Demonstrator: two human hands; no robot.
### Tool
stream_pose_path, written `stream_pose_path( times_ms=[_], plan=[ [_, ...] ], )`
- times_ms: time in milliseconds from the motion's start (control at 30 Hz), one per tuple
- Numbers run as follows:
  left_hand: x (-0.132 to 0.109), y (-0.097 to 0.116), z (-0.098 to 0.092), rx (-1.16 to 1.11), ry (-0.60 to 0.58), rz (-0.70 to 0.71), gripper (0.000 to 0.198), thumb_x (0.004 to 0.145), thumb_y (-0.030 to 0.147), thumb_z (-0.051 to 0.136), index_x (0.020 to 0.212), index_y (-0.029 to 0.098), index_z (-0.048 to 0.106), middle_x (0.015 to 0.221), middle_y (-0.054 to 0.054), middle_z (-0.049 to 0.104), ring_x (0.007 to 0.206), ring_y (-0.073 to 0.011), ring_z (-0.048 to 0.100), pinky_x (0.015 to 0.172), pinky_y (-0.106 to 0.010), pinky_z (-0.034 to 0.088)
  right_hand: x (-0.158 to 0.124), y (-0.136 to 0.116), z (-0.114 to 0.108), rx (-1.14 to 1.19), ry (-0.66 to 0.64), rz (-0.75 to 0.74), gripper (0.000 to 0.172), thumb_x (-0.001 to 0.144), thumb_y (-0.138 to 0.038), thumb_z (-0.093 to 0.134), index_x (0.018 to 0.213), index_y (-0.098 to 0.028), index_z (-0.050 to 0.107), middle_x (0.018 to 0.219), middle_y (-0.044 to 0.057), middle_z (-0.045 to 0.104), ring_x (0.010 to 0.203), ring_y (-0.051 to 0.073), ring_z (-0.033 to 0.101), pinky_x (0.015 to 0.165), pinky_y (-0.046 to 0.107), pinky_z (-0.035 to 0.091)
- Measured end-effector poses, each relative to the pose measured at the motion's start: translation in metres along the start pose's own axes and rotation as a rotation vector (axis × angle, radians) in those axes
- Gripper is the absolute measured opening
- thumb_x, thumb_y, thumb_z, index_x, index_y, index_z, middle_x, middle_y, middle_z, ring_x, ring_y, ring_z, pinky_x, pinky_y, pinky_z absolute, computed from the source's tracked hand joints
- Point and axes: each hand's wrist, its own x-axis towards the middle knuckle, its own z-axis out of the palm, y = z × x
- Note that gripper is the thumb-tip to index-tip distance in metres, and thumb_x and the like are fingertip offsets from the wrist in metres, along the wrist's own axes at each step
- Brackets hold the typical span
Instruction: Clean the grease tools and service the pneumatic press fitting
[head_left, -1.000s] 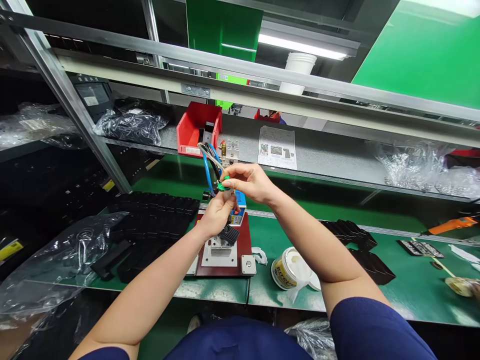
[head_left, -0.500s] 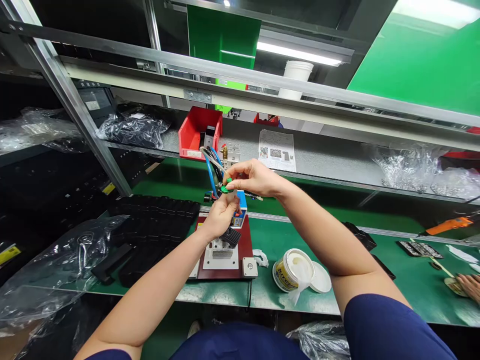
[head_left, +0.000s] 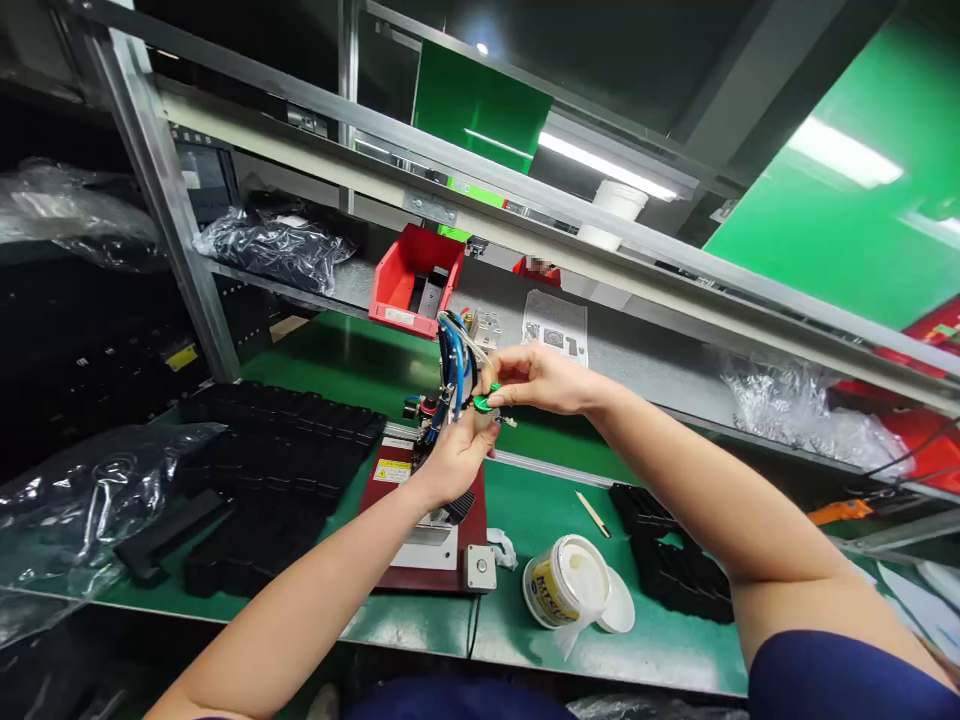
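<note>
My left hand (head_left: pixel 463 455) is closed around a small pale item just under a green cap (head_left: pixel 482 403); the item itself is mostly hidden by the fingers. Above it, the thumb and fingers of my right hand (head_left: pixel 529 380) pinch the green part. Both hands meet in front of blue and black tubes (head_left: pixel 456 365). Below and behind them stands a machine on a dark red base (head_left: pixel 381 490), with a white label and a yellow one. A square metal button block (head_left: pixel 480 568) sits at its front right corner.
An open white tub (head_left: pixel 551 590) with its lid (head_left: pixel 619 602) stands right of the machine. Black molded parts (head_left: pixel 277 440) lie left, others (head_left: pixel 660 550) right. A red bin (head_left: pixel 420 275) and a printed sheet (head_left: pixel 556 325) are on the shelf above.
The view has turned and tilted. Both hands, still together at the green part, appear slightly lower and further right in the picture. The blue box behind them no longer shows.
</note>
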Motion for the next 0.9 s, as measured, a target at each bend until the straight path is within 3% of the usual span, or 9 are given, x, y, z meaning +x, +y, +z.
stream_pose_path(
  times_ms=[133, 233, 300, 367, 433, 500, 600, 733, 900],
  plan=[
    [0.001, 0.002, -0.002, -0.019, -0.022, 0.002, 0.03, 0.092, 0.046, 0.038, 0.086, 0.019, 0.052, 0.065, 0.001, 0.058, 0.061, -0.0148, 0.055, 0.061, -0.028, 0.042, -0.008, 0.002, 0.006, -0.15, 0.149, -0.007, 0.021, 0.078, -0.032, 0.071, 0.088, -0.015, 0.064, 0.084, 0.003, 0.067, 0.075, 0.013, 0.063, 0.071, 0.029, 0.054],
    [0.001, 0.001, -0.003, -0.002, -0.022, 0.011, 0.033, 0.092, 0.049, 0.036, 0.085, 0.019, 0.051, 0.064, 0.001, 0.057, 0.06, -0.0148, 0.055, 0.06, -0.028, 0.041, -0.017, -0.012, 0.009, -0.556, 0.288, -0.142, 0.035, 0.079, -0.033, 0.071, 0.109, -0.019, 0.06, 0.103, 0.008, 0.065, 0.079, 0.015, 0.061, 0.067, 0.029, 0.054],
    [0.001, -0.001, -0.003, 0.016, -0.022, 0.017, 0.036, 0.092, 0.051, 0.035, 0.087, 0.019, 0.051, 0.064, 0.001, 0.057, 0.062, -0.0161, 0.055, 0.062, -0.028, 0.042, -0.021, -0.03, 0.009, -0.922, 0.271, -0.28, 0.038, 0.084, -0.028, 0.066, 0.12, -0.022, 0.056, 0.119, 0.011, 0.06, 0.091, 0.018, 0.06, 0.073, 0.032, 0.053],
    [0.001, -0.003, -0.002, 0.031, -0.023, 0.016, 0.037, 0.092, 0.052, 0.035, 0.089, 0.019, 0.052, 0.065, 0.0, 0.058, 0.065, -0.018, 0.058, 0.064, -0.029, 0.043, -0.02, -0.052, 0.009, -1.251, 0.107, -0.361, 0.032, 0.091, -0.022, 0.054, 0.123, -0.023, 0.055, 0.127, 0.011, 0.057, 0.098, 0.019, 0.058, 0.079, 0.034, 0.051],
    [0.001, -0.003, -0.002, 0.043, -0.023, 0.014, 0.036, 0.093, 0.05, 0.034, 0.091, 0.02, 0.052, 0.065, -0.001, 0.059, 0.066, -0.0193, 0.06, 0.064, -0.03, 0.043, -0.012, -0.071, 0.011, -1.478, -0.145, -0.353, 0.029, 0.094, -0.018, 0.045, 0.12, -0.02, 0.058, 0.126, 0.012, 0.059, 0.094, 0.019, 0.057, 0.077, 0.034, 0.049],
    [0.001, -0.003, -0.002, 0.059, -0.02, 0.016, 0.033, 0.093, 0.049, 0.035, 0.093, 0.02, 0.052, 0.065, -0.001, 0.06, 0.065, -0.0195, 0.06, 0.063, -0.029, 0.043, 0.0, -0.085, 0.013, -1.626, -0.383, -0.304, 0.026, 0.095, -0.017, 0.042, 0.111, -0.017, 0.062, 0.116, 0.012, 0.063, 0.084, 0.018, 0.057, 0.07, 0.032, 0.047],
    [0.001, -0.001, -0.003, 0.079, -0.02, 0.021, 0.032, 0.094, 0.046, 0.035, 0.095, 0.019, 0.053, 0.065, -0.001, 0.061, 0.064, -0.0194, 0.061, 0.062, -0.029, 0.043, 0.022, -0.096, 0.019, -1.773, -0.639, -0.199, 0.021, 0.093, -0.014, 0.045, 0.093, -0.016, 0.066, 0.092, 0.009, 0.066, 0.071, 0.017, 0.056, 0.061, 0.031, 0.041],
    [0.001, 0.002, -0.006, 0.088, -0.023, 0.056, 0.031, 0.094, 0.043, 0.036, 0.098, 0.019, 0.055, 0.07, -0.002, 0.064, 0.068, -0.0188, 0.063, 0.065, -0.028, 0.044, 0.044, -0.101, 0.028, -1.856, -0.871, -0.013, 0.019, 0.088, -0.009, 0.051, 0.082, -0.014, 0.068, 0.077, 0.007, 0.065, 0.063, 0.016, 0.057, 0.056, 0.031, 0.035],
    [0.002, -0.002, -0.008, 0.082, -0.023, 0.079, 0.032, 0.094, 0.043, 0.036, 0.1, 0.02, 0.058, 0.077, -0.002, 0.067, 0.072, -0.0184, 0.063, 0.068, -0.029, 0.046, 0.054, -0.098, 0.032, -1.86, -0.988, 0.131, 0.018, 0.088, -0.009, 0.051, 0.087, -0.014, 0.068, 0.072, 0.007, 0.066, 0.052, 0.013, 0.054, 0.05, 0.03, 0.027]
  ],
)
